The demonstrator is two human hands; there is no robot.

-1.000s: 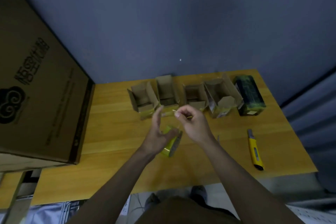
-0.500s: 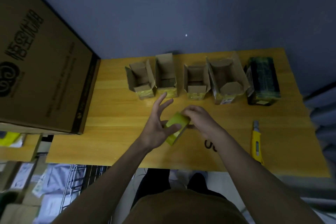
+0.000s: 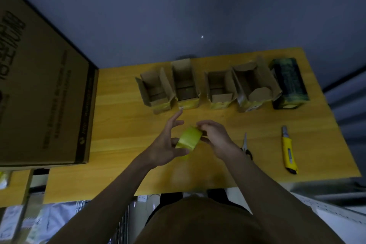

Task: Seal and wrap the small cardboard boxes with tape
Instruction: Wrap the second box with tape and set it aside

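Note:
A roll of yellow-green tape [image 3: 189, 139] is held above the middle of the wooden table [image 3: 122, 125]. My left hand [image 3: 165, 145] holds the roll from its left side with the thumb under it and the fingers spread. My right hand [image 3: 214, 136] has its fingers curled on the roll's right edge. Several small open cardboard boxes stand in a row at the back: one [image 3: 155, 90] at the left, one [image 3: 186, 85] beside it, one [image 3: 219, 90] further right and the largest [image 3: 254, 85]. A dark wrapped box [image 3: 289, 83] ends the row at the right.
A yellow utility knife [image 3: 289, 150] lies at the right of the table. Scissors [image 3: 245, 144] lie partly hidden behind my right wrist. A large cardboard carton [image 3: 43, 89] stands along the left. The table's front edge is close to my body.
The camera view has tilted down and then moved closer. My right hand came down from a raised pinch onto the tape roll, and the roll turned so its broad band faces up.

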